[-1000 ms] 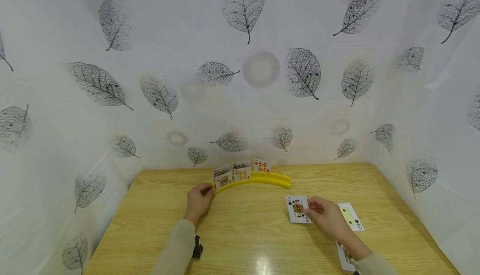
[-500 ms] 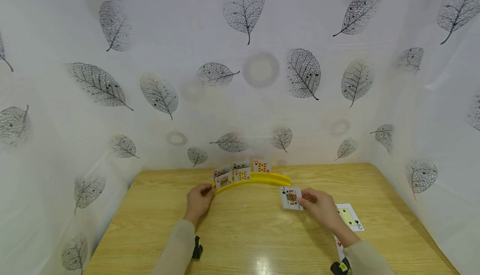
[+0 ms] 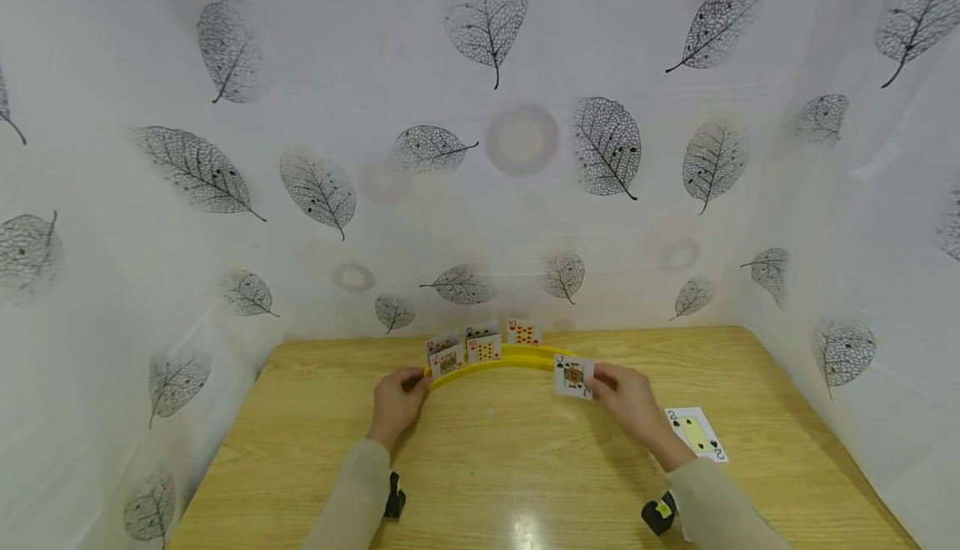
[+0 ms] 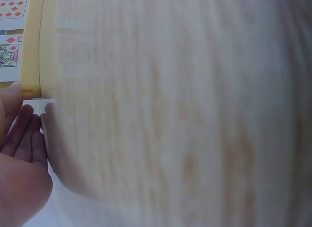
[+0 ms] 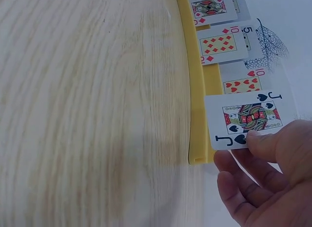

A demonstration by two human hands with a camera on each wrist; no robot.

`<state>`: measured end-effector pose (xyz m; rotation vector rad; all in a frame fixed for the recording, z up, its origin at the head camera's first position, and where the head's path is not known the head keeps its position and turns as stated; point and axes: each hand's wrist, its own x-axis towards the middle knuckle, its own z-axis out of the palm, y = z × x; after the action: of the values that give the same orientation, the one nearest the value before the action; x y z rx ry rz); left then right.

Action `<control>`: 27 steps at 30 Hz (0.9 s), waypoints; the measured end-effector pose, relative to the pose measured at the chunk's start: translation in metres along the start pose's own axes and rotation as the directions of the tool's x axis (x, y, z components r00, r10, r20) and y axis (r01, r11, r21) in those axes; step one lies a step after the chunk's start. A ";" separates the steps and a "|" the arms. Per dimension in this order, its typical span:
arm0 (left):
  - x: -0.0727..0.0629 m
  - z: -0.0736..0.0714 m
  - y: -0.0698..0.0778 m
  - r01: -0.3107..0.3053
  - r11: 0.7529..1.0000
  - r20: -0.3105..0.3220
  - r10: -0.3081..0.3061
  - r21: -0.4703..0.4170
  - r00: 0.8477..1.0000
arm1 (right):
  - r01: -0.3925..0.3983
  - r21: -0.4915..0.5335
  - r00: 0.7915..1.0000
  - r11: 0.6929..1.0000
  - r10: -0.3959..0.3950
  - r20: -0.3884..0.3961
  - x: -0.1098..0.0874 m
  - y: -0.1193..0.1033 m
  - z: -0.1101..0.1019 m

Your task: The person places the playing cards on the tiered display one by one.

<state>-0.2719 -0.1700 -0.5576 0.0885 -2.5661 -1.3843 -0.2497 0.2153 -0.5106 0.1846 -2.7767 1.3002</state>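
Picking it up at the left, one bare left hand point(image 3: 397, 407) has thumb and fingers pinching the left end of a single curved yellow plastic holder point(image 3: 517, 361) on the wood-grain table point(image 3: 480, 467). Five white cards stand in it: a red-diamond face card point(image 3: 448, 361) with a partly hidden card point(image 3: 442, 341) behind, a ten of diamonds point(image 3: 485, 348) with a black five point(image 5: 246, 41) behind, and one ten of hearts point(image 3: 524, 332). Over at the right end, one white jack of spades point(image 3: 573, 377) is up before the holder (touching or not, I can't tell), gripped between the right hand's point(image 3: 628, 400) thumb and fingers. Farther right, one white two of spades point(image 3: 696, 433) lies face up.
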 end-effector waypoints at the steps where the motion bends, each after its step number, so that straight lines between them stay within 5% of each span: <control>1: 0.000 0.000 0.000 0.003 1.000 0.001 -0.003 -0.001 1.000 | 0.001 0.001 1.000 1.000 -0.001 0.000 0.002 -0.001 0.001; 27: 0.001 0.001 -0.001 0.023 1.000 0.003 -0.023 0.001 1.000 | 0.051 0.000 0.995 0.999 -0.051 -0.091 0.048 -0.023 0.035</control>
<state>-0.2730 -0.1696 -0.5586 0.1168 -2.5762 -1.3918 -0.2944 0.1700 -0.5100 0.1899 -2.6774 1.2669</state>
